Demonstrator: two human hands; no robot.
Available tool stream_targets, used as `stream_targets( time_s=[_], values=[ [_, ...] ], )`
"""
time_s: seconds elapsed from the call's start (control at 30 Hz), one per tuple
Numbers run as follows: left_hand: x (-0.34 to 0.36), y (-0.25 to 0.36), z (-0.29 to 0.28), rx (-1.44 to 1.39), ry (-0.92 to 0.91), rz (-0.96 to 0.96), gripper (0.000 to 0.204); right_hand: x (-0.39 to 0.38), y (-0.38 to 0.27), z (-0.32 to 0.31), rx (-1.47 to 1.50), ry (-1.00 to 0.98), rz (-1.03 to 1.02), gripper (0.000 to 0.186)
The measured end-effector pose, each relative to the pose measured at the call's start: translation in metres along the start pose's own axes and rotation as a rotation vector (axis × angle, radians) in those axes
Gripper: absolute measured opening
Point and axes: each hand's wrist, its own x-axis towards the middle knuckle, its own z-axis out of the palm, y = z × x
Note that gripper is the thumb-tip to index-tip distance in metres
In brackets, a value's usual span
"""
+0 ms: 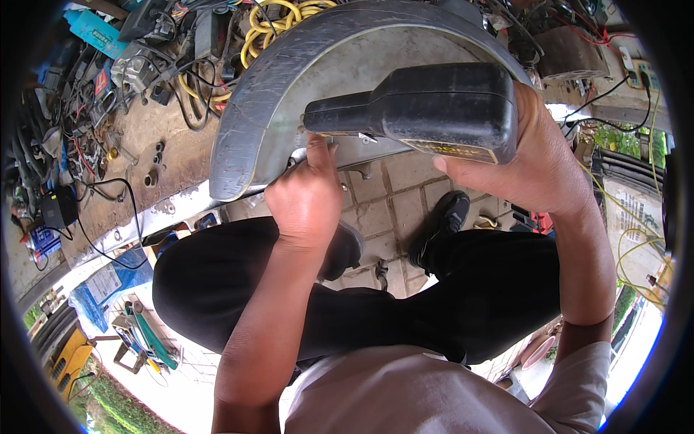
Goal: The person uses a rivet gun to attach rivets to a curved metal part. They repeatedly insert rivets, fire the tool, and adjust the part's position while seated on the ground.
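Observation:
My right hand (549, 155) is wrapped around the wide end of a black hand-held device (448, 101) with a tapered nose and a yellow-edged label. Its thumb lies along the near side, and the nose points left. Just under that nose, my left hand (307, 195) is closed with thumb and index finger raised at the tip; what they pinch, if anything, is hidden. Beneath and behind the device lies a large curved grey guard (242, 126), scuffed along its broad rim. A small metal fitting (359, 172) shows below the guard's near edge.
A worn wooden bench (177, 155) carries tangled cables, a coiled yellow hose (271, 29), a teal box (97, 32) and a black adapter (59, 208). My black-trousered knees flank the bench edge above a tiled floor (390, 195). Green-handled tools (150, 333) lie at lower left.

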Motion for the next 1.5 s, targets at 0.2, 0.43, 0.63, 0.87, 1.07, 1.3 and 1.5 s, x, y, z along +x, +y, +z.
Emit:
stream_targets(
  time_s=[0.2, 0.43, 0.63, 0.87, 1.07, 1.3, 1.5],
  values=[
    [0.0, 0.001, 0.0, -0.003, 0.003, -0.002, 0.04, 0.0, -0.001, -0.001, -0.01, -0.03, 0.008, 0.047],
    [0.001, 0.001, -0.001, -0.003, 0.007, 0.001, 0.04, 0.0, 0.001, 0.0, -0.012, 0.001, -0.021, 0.045],
    [0.001, 0.001, -0.002, -0.019, 0.007, -0.001, 0.039, 0.0, 0.004, 0.004, -0.026, 0.054, -0.094, 0.044],
    [0.001, 0.001, -0.001, -0.026, 0.002, -0.004, 0.039, -0.001, 0.003, 0.001, -0.042, 0.021, -0.045, 0.048],
    [0.0, 0.0, 0.0, -0.019, 0.004, -0.008, 0.038, -0.002, 0.002, 0.003, -0.034, 0.035, -0.087, 0.05],
    [0.0, 0.0, 0.001, -0.015, 0.012, -0.008, 0.038, -0.003, 0.009, 0.01, 0.039, 0.117, -0.059, 0.049],
    [0.0, -0.001, 0.001, -0.018, 0.006, -0.007, 0.039, -0.003, 0.009, 0.01, 0.084, 0.091, -0.106, 0.043]
  ],
)
